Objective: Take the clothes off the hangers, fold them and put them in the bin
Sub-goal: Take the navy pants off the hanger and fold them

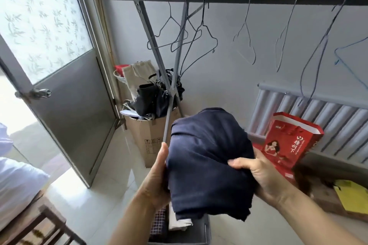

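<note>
Pale wall [229,77], glossy tiled floor [111,183], frosted-glass door [65,77], ribbed radiator [326,117]

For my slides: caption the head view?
Both hands hold a folded navy garment above the bin.
</note>
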`<state>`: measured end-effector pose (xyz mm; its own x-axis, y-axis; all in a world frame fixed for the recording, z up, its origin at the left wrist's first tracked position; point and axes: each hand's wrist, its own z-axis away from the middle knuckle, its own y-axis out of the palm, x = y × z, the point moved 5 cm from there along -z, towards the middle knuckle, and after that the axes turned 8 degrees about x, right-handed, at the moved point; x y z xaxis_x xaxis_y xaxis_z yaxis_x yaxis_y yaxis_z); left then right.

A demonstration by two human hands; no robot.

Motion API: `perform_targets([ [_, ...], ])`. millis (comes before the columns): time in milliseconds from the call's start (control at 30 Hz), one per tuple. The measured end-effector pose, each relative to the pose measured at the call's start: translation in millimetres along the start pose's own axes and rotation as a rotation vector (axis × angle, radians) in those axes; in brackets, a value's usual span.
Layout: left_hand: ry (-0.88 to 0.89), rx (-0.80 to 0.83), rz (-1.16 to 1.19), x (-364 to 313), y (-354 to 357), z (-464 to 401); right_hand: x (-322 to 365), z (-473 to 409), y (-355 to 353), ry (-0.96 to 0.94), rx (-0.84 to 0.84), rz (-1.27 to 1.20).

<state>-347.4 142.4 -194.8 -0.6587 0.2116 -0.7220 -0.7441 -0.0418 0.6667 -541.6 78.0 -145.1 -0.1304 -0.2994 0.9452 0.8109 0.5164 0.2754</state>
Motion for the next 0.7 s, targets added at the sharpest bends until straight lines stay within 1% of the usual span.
perform_targets([
  [100, 0.017, 0.087, -0.487, -36.9, -13.0, 4.4, -12.3, -17.8, 16.3, -0.001, 0.059, 0.064],
  [133, 0.032, 0.077, -0.576, -44.6, -18.6, 3.3, -17.1, -26.9, 20.0, 0.035, 0.097, 0.064],
  [167, 0.037, 0.035, -0.612, -48.9, -29.0, 1.6, -20.7, -35.7, 24.3, 0.079, 0.136, 0.062],
  [200, 0.042, 0.007, -0.622, -51.9, -39.0, 0.9, -24.7, -46.4, 27.8, 0.117, 0.156, 0.064],
  [267, 0.035, -0.007, -0.600, -54.6, -54.3, 1.7, -27.7, -68.2, 33.2, 0.157, 0.113, 0.065],
  [400, -0.043, -0.016, -0.612, -56.4, -83.0, 4.0, -34.8, -114.1, 38.7, 0.155, -0.105, 0.051],
  [467, -0.097, -0.017, -0.607, -56.2, -95.7, 3.6, -41.0, -131.7, 41.0, 0.155, -0.128, 0.032],
  [567, -0.147, -0.084, -0.530, -53.6, -115.9, 2.7, -46.1, -150.6, 39.0, 0.126, -0.169, 0.020],
  [700, -0.186, -0.197, -0.409, -38.0, -132.1, -1.4, -63.4, -187.1, 6.6, 0.075, -0.413, 0.256],
])
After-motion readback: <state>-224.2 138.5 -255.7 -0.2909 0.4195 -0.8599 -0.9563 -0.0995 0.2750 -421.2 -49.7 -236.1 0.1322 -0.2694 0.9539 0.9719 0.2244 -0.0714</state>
